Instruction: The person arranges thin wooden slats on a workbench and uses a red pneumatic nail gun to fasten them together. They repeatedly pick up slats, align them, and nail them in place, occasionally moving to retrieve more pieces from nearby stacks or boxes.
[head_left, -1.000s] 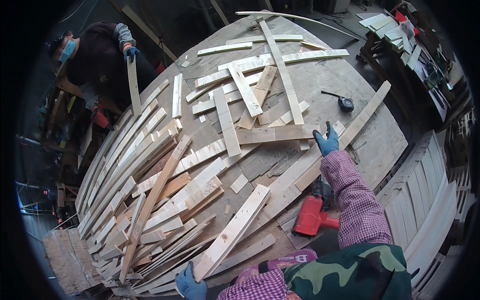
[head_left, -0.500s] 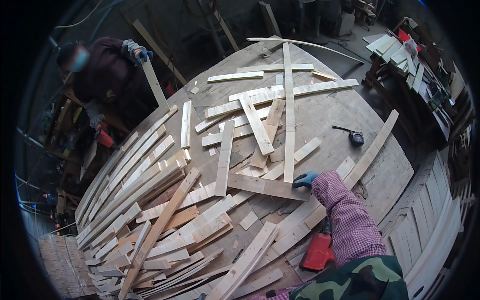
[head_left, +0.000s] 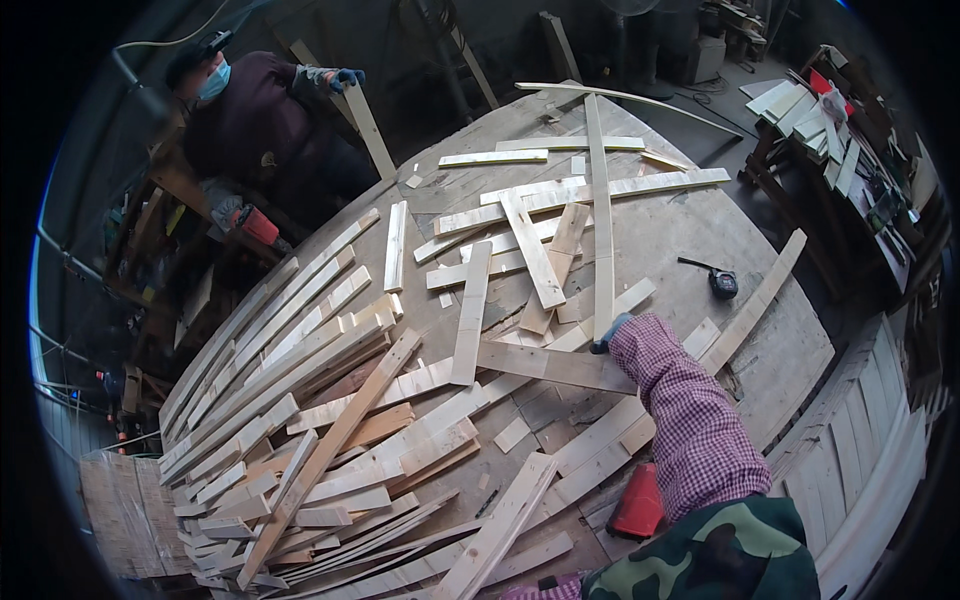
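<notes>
Sleeve [head_left: 688, 410] mostly hides right hand [head_left: 614, 328], grip unclear; boards [head_left: 471, 313] crowd its left; tape measure [head_left: 723, 285] lies off right.

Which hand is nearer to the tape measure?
Right. The right hand is left of and below the tape measure in the picture; the left hand is out of view.

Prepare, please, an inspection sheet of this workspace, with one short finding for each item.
Surface: worn tabletop, strewn with wooden strips.
Job's things: long pale strip, its near end by the gloved right hand.
Clutter: piled strips at left, tape measure, red tool partly behind the sleeve.
Hands: right hand's grip hidden; left hand out of view.
Cables: pale hose or cable, upper left.
Surroundings: co-worker, upper left, gloved hand on another strip; heaped planks, upper right.
</notes>
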